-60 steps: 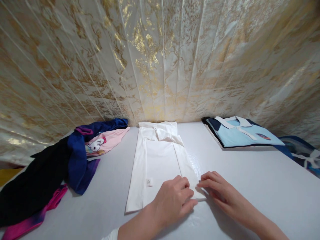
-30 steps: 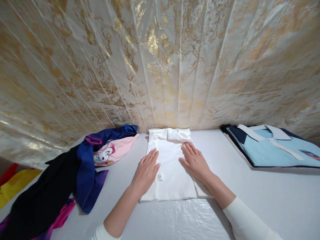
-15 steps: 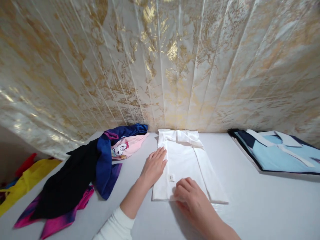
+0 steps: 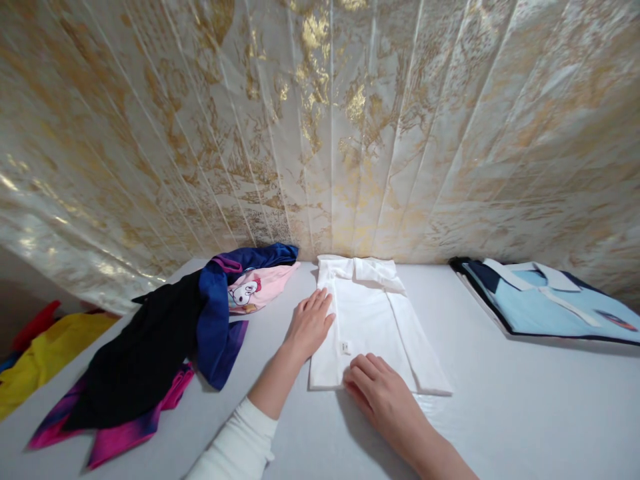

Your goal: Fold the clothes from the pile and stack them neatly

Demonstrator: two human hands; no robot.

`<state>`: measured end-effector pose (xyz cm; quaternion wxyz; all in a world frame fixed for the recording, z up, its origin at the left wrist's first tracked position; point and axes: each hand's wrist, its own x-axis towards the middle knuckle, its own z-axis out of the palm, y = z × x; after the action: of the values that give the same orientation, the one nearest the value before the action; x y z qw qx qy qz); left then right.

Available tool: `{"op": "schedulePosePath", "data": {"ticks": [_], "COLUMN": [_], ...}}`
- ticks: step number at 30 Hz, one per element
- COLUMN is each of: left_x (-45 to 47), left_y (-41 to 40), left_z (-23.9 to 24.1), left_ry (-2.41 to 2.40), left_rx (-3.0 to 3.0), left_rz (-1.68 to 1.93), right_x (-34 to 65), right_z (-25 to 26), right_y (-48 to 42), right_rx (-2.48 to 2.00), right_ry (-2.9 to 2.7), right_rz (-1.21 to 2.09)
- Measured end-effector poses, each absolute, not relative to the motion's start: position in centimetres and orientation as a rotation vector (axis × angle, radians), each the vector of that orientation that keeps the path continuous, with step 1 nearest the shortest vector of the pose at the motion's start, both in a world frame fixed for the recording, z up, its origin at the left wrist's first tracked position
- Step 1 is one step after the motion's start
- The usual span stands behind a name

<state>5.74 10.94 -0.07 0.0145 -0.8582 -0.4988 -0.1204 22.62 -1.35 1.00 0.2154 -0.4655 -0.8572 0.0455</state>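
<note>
A white shirt lies in front of me, folded into a long panel, its collar end toward the curtain. A small label shows near its lower edge. My left hand rests flat on the shirt's left side, fingers stretched out, holding nothing. At the lower edge, my right hand has its fingers curled together on the fabric; its fingertips and thumb are partly hidden.
To the left lies a loose heap of black, blue and pink clothes. Folded garments with a light-blue collared shirt on top lie at right. A yellow cloth sits beyond the left edge. A gold-patterned curtain hangs behind.
The view has shifted slightly. Both hands stay in nearly the same places on the white shirt, the right one still curled at its lower edge.
</note>
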Motion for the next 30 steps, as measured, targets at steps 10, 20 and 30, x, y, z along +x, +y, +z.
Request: {"op": "schedulePosePath", "data": {"ticks": [10,20,30], "left_x": [5.6,5.5,5.9], "left_y": [10.9,10.9,10.8], "left_z": [0.2,0.5,0.6], "left_ry": [-1.565,-1.566,-1.59], "left_rx": [-2.673,-2.677,-2.677], "left_rz": [-0.365,-0.363,-0.388], "right_x": [23.0,23.2,20.4], "right_z": [0.6,1.2,1.5], "right_y": [-1.5,-2.0,-3.0], "right_rx": [-1.261,-1.184,-1.201], "right_ry": [-2.362,-2.317,-2.29], "right_rz": [0.084,-0.018,-0.096]}}
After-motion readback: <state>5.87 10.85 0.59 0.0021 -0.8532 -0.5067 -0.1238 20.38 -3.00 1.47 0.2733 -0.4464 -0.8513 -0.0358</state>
